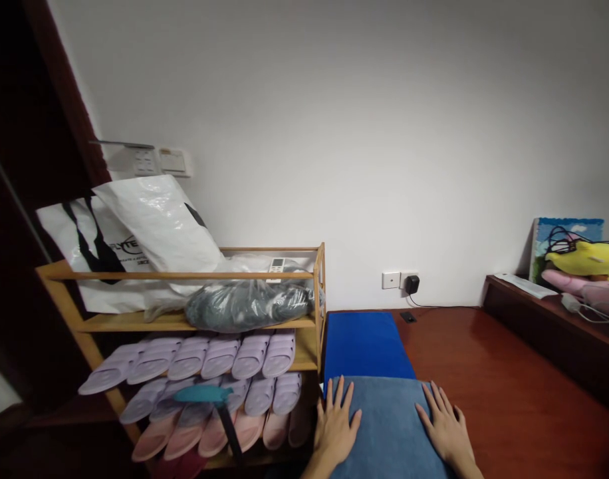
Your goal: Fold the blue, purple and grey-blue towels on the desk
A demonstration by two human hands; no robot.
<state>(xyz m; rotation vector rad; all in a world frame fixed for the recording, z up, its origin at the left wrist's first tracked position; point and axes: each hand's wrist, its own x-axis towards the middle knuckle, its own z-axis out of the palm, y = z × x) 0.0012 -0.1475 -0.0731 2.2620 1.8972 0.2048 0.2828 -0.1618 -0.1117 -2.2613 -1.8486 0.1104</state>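
Note:
A grey-blue cloth or padded sheet lies over the red-brown wooden surface, its far edge meeting a bright blue mat. My left hand rests flat near its left edge, fingers spread and pointing away from me. Flat on the right edge lies my right hand, its fingers also apart. Neither hand holds anything.
A wooden rack at left holds white bags, a plastic-wrapped dark bundle and rows of slippers. A black plug sits in the wall. A yellow plush toy lies on the right ledge.

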